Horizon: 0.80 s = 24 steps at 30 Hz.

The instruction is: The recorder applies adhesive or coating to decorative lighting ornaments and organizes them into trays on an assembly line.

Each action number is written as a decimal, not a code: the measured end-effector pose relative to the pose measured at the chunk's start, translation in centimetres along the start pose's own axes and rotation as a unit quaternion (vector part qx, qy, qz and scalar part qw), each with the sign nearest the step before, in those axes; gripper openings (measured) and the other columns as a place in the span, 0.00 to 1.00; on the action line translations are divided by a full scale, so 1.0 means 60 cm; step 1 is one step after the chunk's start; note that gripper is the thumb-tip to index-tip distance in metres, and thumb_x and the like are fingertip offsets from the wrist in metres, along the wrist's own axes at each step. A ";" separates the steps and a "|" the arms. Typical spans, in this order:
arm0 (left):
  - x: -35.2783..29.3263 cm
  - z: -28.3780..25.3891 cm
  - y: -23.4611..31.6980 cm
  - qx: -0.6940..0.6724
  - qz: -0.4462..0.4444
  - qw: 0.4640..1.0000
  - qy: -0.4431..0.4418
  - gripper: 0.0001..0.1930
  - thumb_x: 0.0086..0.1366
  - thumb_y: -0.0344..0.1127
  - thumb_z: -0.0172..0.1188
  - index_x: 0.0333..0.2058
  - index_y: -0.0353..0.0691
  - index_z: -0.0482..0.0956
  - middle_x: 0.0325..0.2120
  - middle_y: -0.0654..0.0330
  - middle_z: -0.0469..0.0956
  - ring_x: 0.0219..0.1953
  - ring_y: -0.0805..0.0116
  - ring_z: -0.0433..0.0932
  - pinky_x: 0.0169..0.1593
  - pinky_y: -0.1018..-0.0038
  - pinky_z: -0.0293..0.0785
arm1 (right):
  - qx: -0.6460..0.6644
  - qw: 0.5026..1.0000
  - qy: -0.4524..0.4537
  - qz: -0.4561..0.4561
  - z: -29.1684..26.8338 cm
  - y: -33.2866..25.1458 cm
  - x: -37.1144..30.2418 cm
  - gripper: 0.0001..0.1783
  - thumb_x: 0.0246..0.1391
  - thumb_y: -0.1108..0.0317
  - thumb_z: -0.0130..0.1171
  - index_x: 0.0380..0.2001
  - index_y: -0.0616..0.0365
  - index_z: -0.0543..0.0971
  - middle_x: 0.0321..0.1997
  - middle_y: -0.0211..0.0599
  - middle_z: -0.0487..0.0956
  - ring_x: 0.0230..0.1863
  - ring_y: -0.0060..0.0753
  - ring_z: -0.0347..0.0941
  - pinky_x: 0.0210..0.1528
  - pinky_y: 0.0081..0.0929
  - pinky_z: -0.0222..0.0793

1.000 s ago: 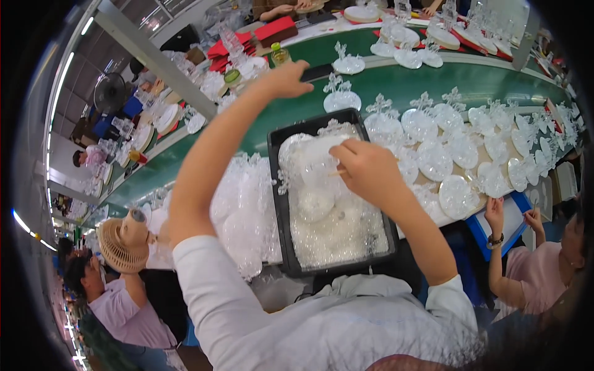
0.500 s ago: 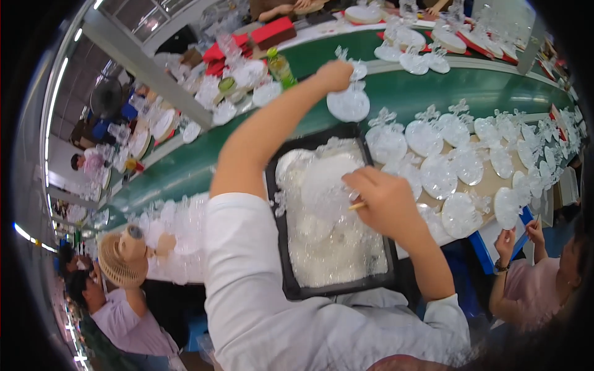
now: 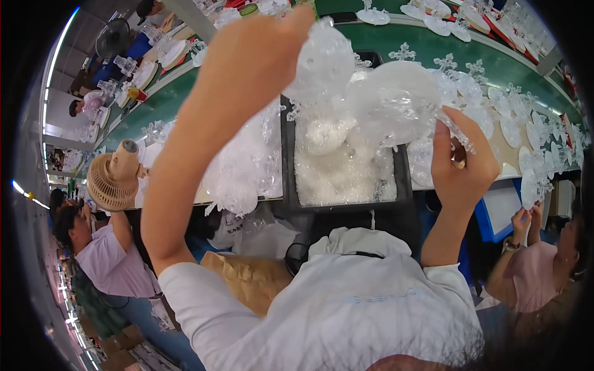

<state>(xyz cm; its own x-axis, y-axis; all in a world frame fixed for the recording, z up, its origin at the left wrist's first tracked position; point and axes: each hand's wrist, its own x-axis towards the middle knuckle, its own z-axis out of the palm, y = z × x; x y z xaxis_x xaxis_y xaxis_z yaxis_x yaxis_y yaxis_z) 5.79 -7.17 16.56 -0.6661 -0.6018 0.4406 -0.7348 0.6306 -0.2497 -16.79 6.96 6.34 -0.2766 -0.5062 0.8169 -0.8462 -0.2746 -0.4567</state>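
Left hand point(image 3: 272, 49) clamped on the upper edge of the left disc point(image 3: 323, 68); fingertips partly hidden, so exact contact can't be told. Right hand point(image 3: 465, 156) pinches the right disc point(image 3: 390, 102) at its clear ornament point(image 3: 456, 131); end of a wooden stick point(image 3: 459, 163) shows at the palm. Both discs up over the black tray point(image 3: 288, 173) of white glitter point(image 3: 343, 176), side by side. Beige fan point(image 3: 112, 179) off left.
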 end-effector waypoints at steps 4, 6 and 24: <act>-0.050 0.080 0.022 -0.036 0.062 0.996 0.059 0.06 0.54 0.24 0.55 0.30 0.39 0.68 0.15 0.53 0.74 0.21 0.50 0.78 0.25 0.58 0.73 | -0.031 0.999 0.008 0.043 -0.027 -0.003 -0.036 0.09 0.49 0.78 0.66 0.36 0.58 0.84 0.29 0.31 0.82 0.18 0.16 0.67 0.20 0.14 0.60; -0.053 0.114 0.025 -0.049 0.078 0.994 0.066 0.06 0.54 0.25 0.56 0.31 0.39 0.68 0.15 0.54 0.74 0.21 0.50 0.77 0.24 0.59 0.72 | -0.030 0.998 -0.036 0.044 -0.039 -0.004 -0.046 0.10 0.49 0.78 0.66 0.37 0.57 0.84 0.31 0.33 0.82 0.19 0.18 0.70 0.20 0.15 0.61; -0.245 0.184 0.114 -0.154 0.246 0.935 -0.203 0.21 0.55 0.32 0.58 0.49 0.51 0.75 0.50 0.57 0.72 0.46 0.59 0.75 0.44 0.69 0.74 | -0.013 0.989 -0.148 -0.017 -0.010 0.029 -0.102 0.24 0.30 0.83 0.65 0.38 0.57 0.82 0.38 0.40 0.83 0.25 0.36 0.77 0.22 0.23 0.70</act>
<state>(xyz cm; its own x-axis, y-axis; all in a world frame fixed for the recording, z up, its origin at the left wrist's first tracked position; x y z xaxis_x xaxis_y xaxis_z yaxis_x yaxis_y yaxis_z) 9.13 0.57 -1.15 -0.9533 -0.2994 -0.0410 -0.2973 0.9535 -0.0493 -16.83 10.07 0.75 -0.1052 -0.7148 0.6913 -0.8657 -0.2764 -0.4174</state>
